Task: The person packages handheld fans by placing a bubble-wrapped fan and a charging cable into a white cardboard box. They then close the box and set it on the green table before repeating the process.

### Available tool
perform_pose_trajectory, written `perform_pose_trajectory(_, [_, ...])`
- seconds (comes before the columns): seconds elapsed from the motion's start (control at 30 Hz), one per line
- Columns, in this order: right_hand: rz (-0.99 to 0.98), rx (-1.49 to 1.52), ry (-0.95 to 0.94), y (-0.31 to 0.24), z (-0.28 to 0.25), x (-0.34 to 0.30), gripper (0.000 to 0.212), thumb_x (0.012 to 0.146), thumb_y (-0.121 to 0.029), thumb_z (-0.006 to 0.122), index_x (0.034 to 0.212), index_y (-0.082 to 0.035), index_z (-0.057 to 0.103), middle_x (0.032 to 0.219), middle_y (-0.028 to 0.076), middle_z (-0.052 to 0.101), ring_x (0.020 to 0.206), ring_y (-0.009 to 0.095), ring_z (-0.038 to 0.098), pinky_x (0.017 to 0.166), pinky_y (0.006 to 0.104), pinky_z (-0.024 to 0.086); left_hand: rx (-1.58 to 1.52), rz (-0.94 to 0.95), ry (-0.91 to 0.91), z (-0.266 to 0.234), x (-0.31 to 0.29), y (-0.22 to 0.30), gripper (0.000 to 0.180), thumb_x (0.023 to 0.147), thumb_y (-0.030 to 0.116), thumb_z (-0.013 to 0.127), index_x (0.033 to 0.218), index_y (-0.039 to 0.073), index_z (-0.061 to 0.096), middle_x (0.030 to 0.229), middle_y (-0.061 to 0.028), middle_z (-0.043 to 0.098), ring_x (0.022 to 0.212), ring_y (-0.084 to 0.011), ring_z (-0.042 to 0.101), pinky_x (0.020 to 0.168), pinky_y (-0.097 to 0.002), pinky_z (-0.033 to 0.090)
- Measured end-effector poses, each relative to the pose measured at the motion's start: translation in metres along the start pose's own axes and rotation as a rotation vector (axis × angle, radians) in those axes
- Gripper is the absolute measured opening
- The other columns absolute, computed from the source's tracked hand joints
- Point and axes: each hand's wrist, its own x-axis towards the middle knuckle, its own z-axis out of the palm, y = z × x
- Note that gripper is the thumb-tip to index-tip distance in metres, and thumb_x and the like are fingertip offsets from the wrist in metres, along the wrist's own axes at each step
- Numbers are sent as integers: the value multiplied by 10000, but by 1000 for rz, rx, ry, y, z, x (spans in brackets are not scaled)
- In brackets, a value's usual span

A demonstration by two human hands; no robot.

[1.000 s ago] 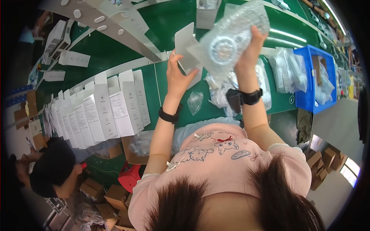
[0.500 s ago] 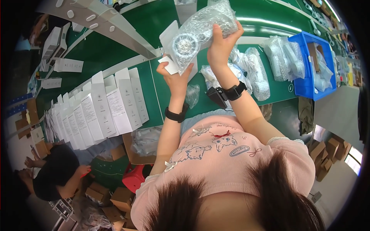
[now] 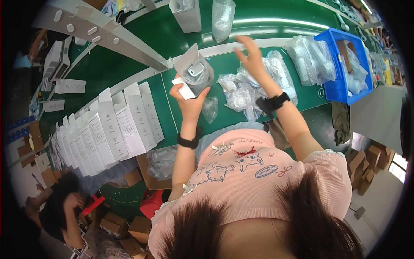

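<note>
My left hand is wrapped round the lower end of a white carton, its top flaps raised toward me. Inside the carton sits a grey-white device in clear wrap, only its end showing. My right hand hangs to the right of the carton, fingers spread and slightly blurred, holding nothing. Below it lies a heap of clear-bagged parts, beside a bubble-wrapped bundle. A small clear bag lies on the bench near my left wrist.
Left stands a row of open white cartons. A bubble-wrapped item and a white box stand on the far green surface. Right are wrapped bundles and a blue crate. Another person's arm shows lower left.
The wrapped device both hands held above the carton now sits inside it. My right hand has let go and moved away. My left hand still holds the carton, now lower.
</note>
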Motion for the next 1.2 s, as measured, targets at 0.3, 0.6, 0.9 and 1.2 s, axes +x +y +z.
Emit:
perform_pose_trajectory(0.3, [178,-948,-442,67,-48,-12,372,731,-213,648,1048,-65,523,1047,95,552,950,245,527,728,384,444,376,-65,-207,-36,29,47,368,611,97,747,922,36,559,1206,-183,392,1061,-324,462,853,-356,394])
perform_pose_trajectory(0.6, [-114,595,-62,-99,21,9,162,686,50,636,778,-54,552,787,22,565,864,137,545,706,283,471,447,-295,-268,-40,52,53,149,612,37,697,687,-28,585,1047,-186,519,899,-333,552,748,-316,441])
perform_pose_trajectory(0.9, [-792,-144,-526,-86,44,5,564,577,-206,758,1076,-77,528,1175,134,460,1128,295,406,971,401,301,339,-370,-150,-54,57,27,197,616,67,704,757,-11,591,1057,-180,557,896,-325,568,768,-339,448])
perform_pose_trajectory(1.2, [-105,156,-337,-19,61,-5,1238,494,-262,830,1383,-115,-19,1335,145,267,1237,281,289,1036,400,230,1366,-336,17,-134,54,22,800,615,215,752,1285,87,333,1381,-176,211,1277,-362,177,944,-629,182])
